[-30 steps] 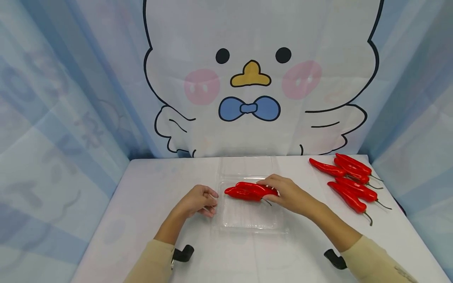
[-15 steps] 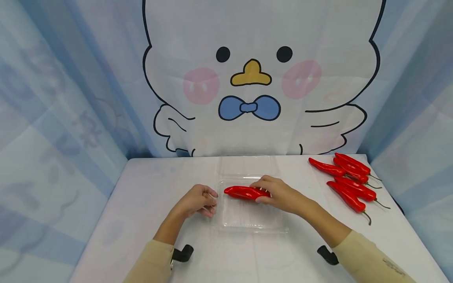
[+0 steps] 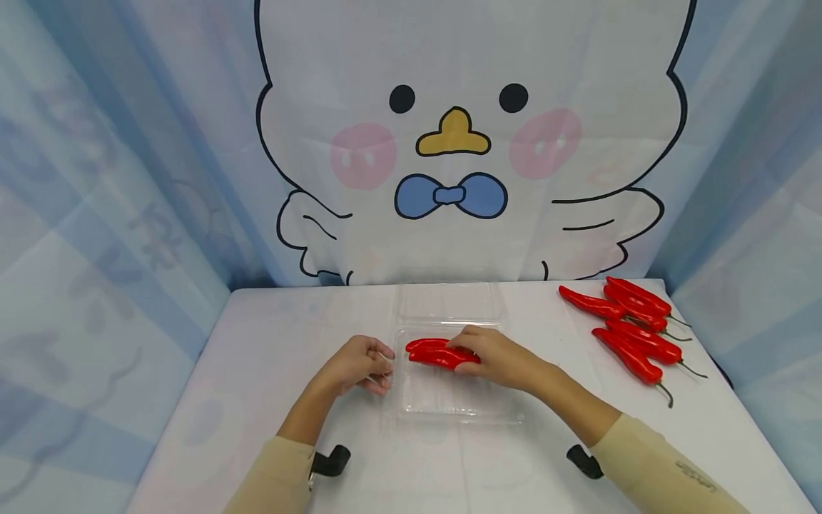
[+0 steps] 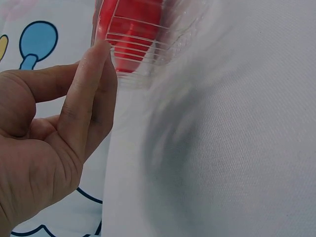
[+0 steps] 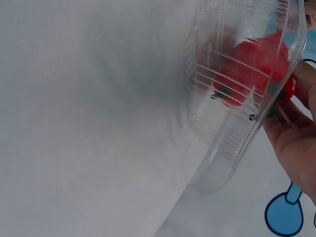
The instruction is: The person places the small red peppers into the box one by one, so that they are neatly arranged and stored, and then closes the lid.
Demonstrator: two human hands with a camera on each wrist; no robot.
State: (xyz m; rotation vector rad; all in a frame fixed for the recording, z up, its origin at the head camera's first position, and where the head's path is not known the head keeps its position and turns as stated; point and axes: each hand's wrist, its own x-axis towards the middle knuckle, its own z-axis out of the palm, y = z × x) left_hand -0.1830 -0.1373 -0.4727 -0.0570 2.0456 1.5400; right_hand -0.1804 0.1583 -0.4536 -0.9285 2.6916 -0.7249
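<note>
The right-hand grip [image 3: 497, 357] holds one glossy, elongated red pepper [image 3: 439, 358] at its stem end, tip pointing left, within one clear, ribbed plastic container [image 3: 449, 400]; a second pepper [image 3: 425, 343] lies just behind. The left-hand grip [image 3: 359, 363] is narrow at the container's left edge; whether it pinches the edge cannot be told. Five further peppers [image 3: 629, 355] lie on the white bench [image 3: 282, 328], right.
</note>
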